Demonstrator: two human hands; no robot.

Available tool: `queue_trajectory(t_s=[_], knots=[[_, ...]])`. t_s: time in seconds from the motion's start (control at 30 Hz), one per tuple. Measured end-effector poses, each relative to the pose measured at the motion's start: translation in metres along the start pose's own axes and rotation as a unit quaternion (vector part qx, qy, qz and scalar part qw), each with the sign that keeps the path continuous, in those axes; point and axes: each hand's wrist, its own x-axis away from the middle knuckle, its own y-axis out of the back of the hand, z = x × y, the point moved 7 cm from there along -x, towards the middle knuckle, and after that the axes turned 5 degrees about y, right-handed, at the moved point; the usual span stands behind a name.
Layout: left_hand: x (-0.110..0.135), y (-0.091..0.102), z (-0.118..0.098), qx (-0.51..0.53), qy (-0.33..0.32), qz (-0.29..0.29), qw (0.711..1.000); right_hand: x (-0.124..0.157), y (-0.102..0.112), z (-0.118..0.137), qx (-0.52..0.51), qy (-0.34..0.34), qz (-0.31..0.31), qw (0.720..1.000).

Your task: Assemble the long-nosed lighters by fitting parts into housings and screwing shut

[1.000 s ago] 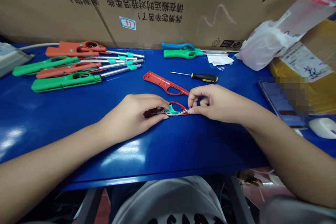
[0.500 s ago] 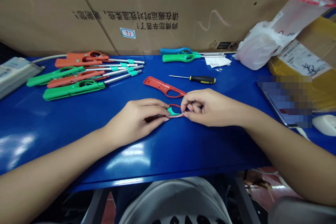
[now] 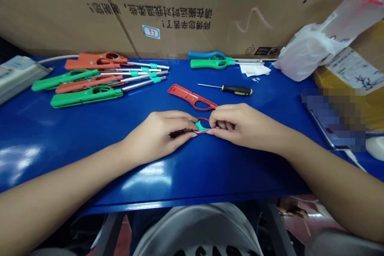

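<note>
An opened red lighter half-shell with a teal trigger lies flat on the blue table, mostly hidden by both hands. My left hand presses down on its handle end with closed fingers. My right hand pinches the end by the trigger, where thin wires show. Just behind the hands lies a separate red shell cover, untouched.
A black-and-yellow screwdriver lies behind the cover. Several green and orange long-nozzle lighters are piled at the back left, two more at the back centre. Cardboard boxes wall the back; a white plastic bag and a blurred tablet sit right.
My right hand has slid left, closer to the left hand, and its fingers now cover more of the trigger loop. The left hand has hardly moved.
</note>
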Motion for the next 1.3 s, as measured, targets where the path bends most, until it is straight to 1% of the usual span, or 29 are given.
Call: queue_trajectory(t_s=[0.2,0.4,0.63,0.8,0.93,1.13,1.3], knots=[[0.002,-0.001,0.001,-0.013,0.001,0.003,1.000,0.002,0.000,-0.005,-0.011,-0.028,-0.001,1.000],[0.005,-0.003,-0.001,-0.056,-0.031,0.015,0.998,0.001,-0.001,-0.007,-0.024,-0.039,-0.008,0.999],[0.005,-0.005,-0.007,-0.118,-0.068,0.031,0.990,0.005,-0.004,-0.014,-0.094,-0.095,-0.007,0.991],[0.006,-0.005,-0.009,-0.151,-0.078,0.035,0.985,0.006,-0.005,-0.019,-0.142,-0.140,-0.005,0.980],[0.008,-0.004,-0.008,-0.145,-0.090,0.028,0.985,0.006,-0.006,-0.021,-0.172,-0.157,-0.021,0.972],[0.009,-0.002,-0.003,-0.115,-0.081,0.025,0.990,0.003,-0.006,-0.020,-0.167,-0.146,-0.015,0.975],[0.009,-0.002,-0.003,-0.118,-0.078,0.026,0.990,0.004,-0.007,-0.023,-0.238,-0.180,0.005,0.954]])
